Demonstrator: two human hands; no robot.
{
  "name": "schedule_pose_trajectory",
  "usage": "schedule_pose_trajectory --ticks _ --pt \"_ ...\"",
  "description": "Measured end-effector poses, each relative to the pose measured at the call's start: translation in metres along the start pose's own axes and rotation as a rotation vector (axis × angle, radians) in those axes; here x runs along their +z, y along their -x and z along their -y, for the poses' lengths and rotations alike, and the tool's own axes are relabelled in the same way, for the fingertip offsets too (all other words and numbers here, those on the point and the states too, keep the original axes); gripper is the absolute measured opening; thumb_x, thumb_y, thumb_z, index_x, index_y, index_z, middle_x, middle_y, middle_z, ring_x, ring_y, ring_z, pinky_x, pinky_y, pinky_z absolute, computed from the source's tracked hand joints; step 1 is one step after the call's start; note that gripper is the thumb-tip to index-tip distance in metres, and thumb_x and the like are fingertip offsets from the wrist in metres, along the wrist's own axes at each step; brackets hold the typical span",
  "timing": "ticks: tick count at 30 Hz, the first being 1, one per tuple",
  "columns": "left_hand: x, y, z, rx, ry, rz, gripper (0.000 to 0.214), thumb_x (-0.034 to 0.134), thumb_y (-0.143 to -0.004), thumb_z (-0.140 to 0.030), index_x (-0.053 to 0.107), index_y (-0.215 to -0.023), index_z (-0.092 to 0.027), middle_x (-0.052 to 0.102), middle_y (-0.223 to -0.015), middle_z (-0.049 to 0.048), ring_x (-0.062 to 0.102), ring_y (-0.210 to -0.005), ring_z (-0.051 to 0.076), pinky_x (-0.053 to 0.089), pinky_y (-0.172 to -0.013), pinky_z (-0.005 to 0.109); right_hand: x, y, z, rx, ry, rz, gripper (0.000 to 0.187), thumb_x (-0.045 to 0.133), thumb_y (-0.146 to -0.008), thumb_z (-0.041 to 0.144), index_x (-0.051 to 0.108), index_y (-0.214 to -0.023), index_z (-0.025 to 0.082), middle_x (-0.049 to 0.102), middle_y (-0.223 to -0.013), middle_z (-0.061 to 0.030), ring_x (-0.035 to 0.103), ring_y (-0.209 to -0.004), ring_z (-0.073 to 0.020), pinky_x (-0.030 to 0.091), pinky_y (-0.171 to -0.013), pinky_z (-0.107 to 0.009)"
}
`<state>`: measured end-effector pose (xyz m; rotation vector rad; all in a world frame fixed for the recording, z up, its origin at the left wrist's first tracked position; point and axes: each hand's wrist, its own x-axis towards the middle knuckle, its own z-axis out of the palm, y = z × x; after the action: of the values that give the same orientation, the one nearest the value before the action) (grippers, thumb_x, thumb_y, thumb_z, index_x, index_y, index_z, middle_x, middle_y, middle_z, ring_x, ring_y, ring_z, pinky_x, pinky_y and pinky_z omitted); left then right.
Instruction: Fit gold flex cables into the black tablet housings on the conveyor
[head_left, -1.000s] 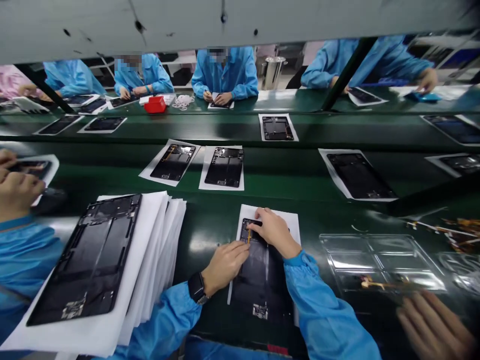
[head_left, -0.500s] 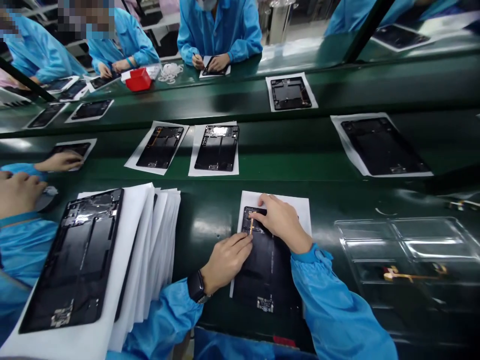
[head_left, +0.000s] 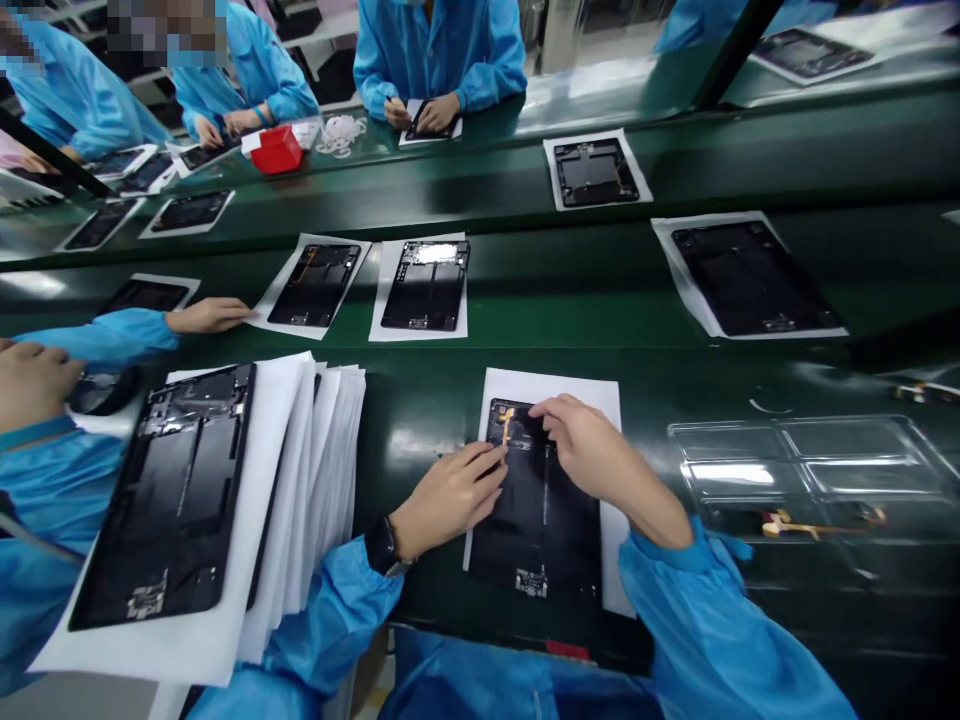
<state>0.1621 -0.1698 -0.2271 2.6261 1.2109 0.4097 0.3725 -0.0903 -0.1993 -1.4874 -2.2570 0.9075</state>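
Observation:
A dark tablet housing (head_left: pixel 517 530) lies on a white sheet (head_left: pixel 615 560) in front of me. An orange flex cable (head_left: pixel 508 425) runs along its upper left part. My left hand (head_left: pixel 454 495), with a watch on its wrist, rests its outstretched fingertips on the housing at the cable's lower end. To the right of the cable, my right hand (head_left: pixel 581 445) is over the housing's top edge area, fingers bent and partly apart, with nothing visible in them. Its fingertips are off the cable.
A stack of white sheets (head_left: pixel 330 480) with a tablet housing (head_left: pixel 169 500) on top stands at left. At right, a clear plastic tray (head_left: pixel 795 470) holds another flex cable (head_left: pixel 795 526). Several housings lie on the green line beyond. A co-worker's hand (head_left: pixel 210 315) reaches in from the left.
My right hand has moved off the orange cable to the right, uncovering its upper end. My left hand stays at the lower end. The co-worker's hand has shifted right to a sheet's corner.

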Motion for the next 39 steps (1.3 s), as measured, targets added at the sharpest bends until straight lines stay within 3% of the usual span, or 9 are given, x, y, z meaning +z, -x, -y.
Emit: schedule_pose_trajectory --ticks 4,6,8,11,13,17,23,28,39 --pt "-0.007 0.003 -0.003 0.007 0.044 0.089 0.027 0.051 -0.092 -0.015 0.06 -0.117 -0.012 0.052 -0.139 0.0129 0.044 -0.132 0.028 0.046 -0.106 0.043 -0.015 0.042 0.006 0.045 0.028 0.037 0.015 0.049 -0.097 0.025 0.064 -0.098 0.022 0.07 -0.088 -0.0011 0.065 -0.079 -0.021 0.045 -0.072 -0.031" --pt "-0.008 0.005 -0.001 0.0 0.126 0.074 0.024 0.05 -0.093 -0.016 0.061 -0.114 -0.014 0.051 -0.14 0.011 0.041 -0.135 0.026 0.044 -0.109 0.041 -0.014 0.057 0.01 0.058 0.079 0.038 0.016 0.05 -0.098 0.033 0.061 -0.093 0.022 0.067 -0.075 0.0004 0.063 -0.065 -0.0208 0.042 -0.061 -0.031" --pt "-0.008 0.008 0.004 -0.034 0.216 0.029 0.031 0.053 -0.093 -0.02 0.057 -0.123 -0.017 0.046 -0.144 0.0093 0.038 -0.138 0.024 0.041 -0.112 0.039 -0.007 0.066 0.014 0.013 0.101 0.041 0.014 0.049 -0.098 0.033 0.057 -0.095 0.021 0.065 -0.074 0.0002 0.061 -0.061 -0.0201 0.04 -0.057 -0.03" --pt "-0.006 0.012 0.012 -0.111 0.262 -0.013 0.07 0.067 -0.087 -0.031 0.032 -0.147 -0.018 0.03 -0.155 0.0128 0.025 -0.145 0.027 0.032 -0.118 0.045 0.01 0.066 0.022 -0.091 0.137 0.066 0.006 0.047 -0.098 0.021 0.052 -0.102 0.02 0.065 -0.084 -0.0024 0.063 -0.068 -0.0198 0.041 -0.059 -0.029" --pt "-0.003 0.013 0.016 -0.129 0.254 -0.004 0.09 0.074 -0.082 -0.036 0.02 -0.152 -0.019 0.023 -0.157 0.0151 0.018 -0.147 0.029 0.026 -0.12 0.049 0.022 0.061 0.029 -0.139 0.214 0.096 0.007 0.046 -0.097 0.015 0.051 -0.1 0.019 0.065 -0.085 -0.0037 0.063 -0.07 -0.0205 0.04 -0.058 -0.029" --pt "0.003 0.015 0.019 -0.131 0.274 0.009 0.099 0.078 -0.077 -0.041 0.017 -0.152 -0.021 0.026 -0.156 0.0158 0.016 -0.148 0.028 0.022 -0.121 0.049 0.04 0.052 0.042 -0.198 0.385 0.14 0.009 0.048 -0.094 0.009 0.051 -0.094 0.018 0.064 -0.082 -0.0041 0.062 -0.068 -0.0211 0.037 -0.056 -0.03" --pt "0.008 0.017 0.021 -0.135 0.304 -0.024 0.099 0.08 -0.073 -0.045 0.022 -0.15 -0.019 0.029 -0.154 0.0177 0.019 -0.147 0.03 0.023 -0.119 0.05 0.058 0.051 0.053 -0.239 0.524 0.077 0.012 0.049 -0.091 0.007 0.052 -0.088 0.018 0.064 -0.078 -0.0041 0.062 -0.063 -0.0202 0.034 -0.054 -0.029" --pt "0.012 0.017 0.022 -0.141 0.301 -0.047 0.099 0.082 -0.07 -0.046 0.028 -0.147 -0.014 0.031 -0.153 0.0192 0.021 -0.146 0.03 0.023 -0.12 0.047 0.07 0.054 0.047 -0.215 0.386 -0.071 0.01 0.045 -0.097 0.016 0.052 -0.09 0.018 0.063 -0.072 -0.0027 0.061 -0.059 -0.0187 0.033 -0.05 -0.027" --pt "0.014 0.018 0.022 -0.137 0.3 -0.073 0.1 0.083 -0.069 -0.047 0.027 -0.146 -0.015 0.032 -0.152 0.0207 0.023 -0.145 0.03 0.024 -0.119 0.046 0.065 0.067 0.037 -0.183 0.141 -0.082 0.017 0.042 -0.1 0.021 0.057 -0.108 0.018 0.068 -0.096 -0.0084 0.066 -0.085 -0.0205 0.051 -0.074 -0.031"
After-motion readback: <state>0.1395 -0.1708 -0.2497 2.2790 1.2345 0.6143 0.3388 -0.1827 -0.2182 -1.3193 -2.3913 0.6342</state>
